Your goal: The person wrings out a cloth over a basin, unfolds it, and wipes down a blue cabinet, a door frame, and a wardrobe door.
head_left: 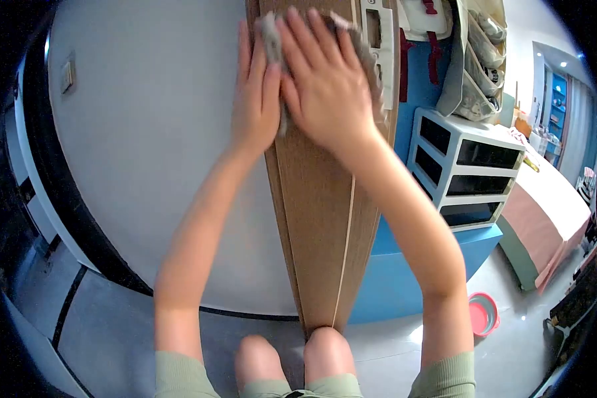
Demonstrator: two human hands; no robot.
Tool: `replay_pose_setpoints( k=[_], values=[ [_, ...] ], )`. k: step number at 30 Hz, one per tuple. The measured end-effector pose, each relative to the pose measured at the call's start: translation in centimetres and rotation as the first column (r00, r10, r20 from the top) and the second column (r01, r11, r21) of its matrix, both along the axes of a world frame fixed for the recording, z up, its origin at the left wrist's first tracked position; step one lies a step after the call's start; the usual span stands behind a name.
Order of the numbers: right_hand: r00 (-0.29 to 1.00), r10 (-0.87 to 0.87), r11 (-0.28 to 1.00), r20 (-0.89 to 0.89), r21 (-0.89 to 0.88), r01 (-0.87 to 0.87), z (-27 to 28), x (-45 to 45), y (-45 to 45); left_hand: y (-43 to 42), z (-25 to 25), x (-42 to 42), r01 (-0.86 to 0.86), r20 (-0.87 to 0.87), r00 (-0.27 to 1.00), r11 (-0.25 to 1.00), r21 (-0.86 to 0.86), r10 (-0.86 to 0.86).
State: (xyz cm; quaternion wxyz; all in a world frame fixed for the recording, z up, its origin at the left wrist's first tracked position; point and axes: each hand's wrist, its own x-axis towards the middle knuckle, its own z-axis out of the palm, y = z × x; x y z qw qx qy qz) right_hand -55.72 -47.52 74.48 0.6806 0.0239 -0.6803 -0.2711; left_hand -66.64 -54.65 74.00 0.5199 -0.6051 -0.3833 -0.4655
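Observation:
My right hand (328, 79) lies flat with its fingers spread over a grey cloth (374, 78), pressing it against the brown wooden door frame (315, 219). Most of the cloth is hidden under that palm; its edges show beyond the fingers and on the right side. My left hand (255, 99) is beside it, fingers stretched upward along the frame's left edge, close to the white wall. Its thumb side touches or nearly touches the cloth's left edge. Both arms reach up in front of me, and the hands are slightly blurred.
A light switch (68, 76) is on the white wall (146, 132). Right of the frame, a white drawer unit (448, 172) stands on a blue cabinet (391, 285), below a hanging organizer (474, 73). A pink basin (483, 314) sits on the floor near a covered table (544, 205).

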Motion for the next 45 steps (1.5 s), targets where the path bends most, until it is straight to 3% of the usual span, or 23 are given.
replay_pose_setpoints(
  k=[2, 4, 7, 9, 11, 15, 20, 25, 27, 30, 33, 37, 41, 45],
  values=[
    [0.993, 0.016, 0.999, -0.120, 0.050, -0.010, 2.4, 0.8, 1.2, -0.5, 2.5, 2.2, -0.257, -0.053, 0.965, 0.966, 0.043, 0.259],
    [0.999, -0.048, 0.999, -0.026, 0.022, 0.048, 3.6, 3.5, 1.1, -0.8, 4.4, 4.7, -0.529, -0.086, 0.841, 0.845, 0.084, 0.535],
    [0.999, -0.010, 1.000, -0.045, -0.011, 0.009, 2.7, 4.2, 2.5, 1.4, 3.7, 4.7, -0.553, -0.160, 0.805, 0.820, 0.144, 0.571],
    [0.993, 0.028, 0.999, -0.110, -0.039, -0.032, 0.4, 3.4, 3.9, 1.4, 1.8, 5.9, -0.530, -0.171, 0.827, 0.844, 0.082, 0.536],
    [1.000, 0.029, 0.985, -0.004, -0.171, -0.030, -2.8, 4.4, 3.7, 1.3, -0.8, 6.6, -0.541, -0.184, 0.828, 0.841, -0.012, 0.530],
    [0.990, 0.034, 0.965, 0.139, -0.261, 0.004, -7.5, 5.6, 3.3, 0.5, -5.4, 7.0, -0.544, -0.196, 0.836, 0.821, -0.172, 0.513],
    [0.992, 0.099, 0.972, 0.077, -0.222, -0.080, -4.8, 5.1, 3.9, 0.9, -2.4, 7.1, -0.555, -0.218, 0.821, 0.828, -0.086, 0.528],
    [0.990, 0.120, 0.992, -0.069, -0.026, -0.122, 1.5, 4.0, 5.3, 1.8, 3.3, 6.9, -0.551, -0.214, 0.802, 0.829, 0.091, 0.557],
    [0.992, 0.124, 0.982, 0.025, -0.146, -0.119, 2.0, 5.6, 3.7, 1.0, 4.3, 8.3, -0.627, -0.199, 0.754, 0.776, 0.068, 0.626],
    [0.976, 0.199, 0.978, -0.093, -0.039, -0.203, 0.8, 4.3, 5.1, 2.0, 2.8, 7.2, -0.585, -0.194, 0.783, 0.806, 0.090, 0.591],
    [0.998, 0.060, 0.990, -0.004, -0.124, -0.060, -2.1, 4.9, 4.8, 2.1, 0.0, 7.0, -0.590, -0.194, 0.785, 0.806, 0.056, 0.588],
    [0.995, 0.057, 0.956, 0.079, -0.291, -0.031, -8.4, 5.5, 4.0, 1.1, -5.3, 7.7, -0.605, -0.250, 0.788, 0.784, -0.140, 0.563],
    [0.977, 0.206, 0.916, 0.060, -0.363, -0.171, -9.2, 5.5, 3.9, 1.0, -5.1, 7.8, -0.586, -0.314, 0.793, 0.794, -0.160, 0.522],
    [0.888, 0.460, 0.842, -0.016, -0.309, -0.442, -4.4, 5.0, 6.5, 2.6, -0.4, 8.2, -0.564, -0.330, 0.785, 0.825, -0.028, 0.525]
  ],
)
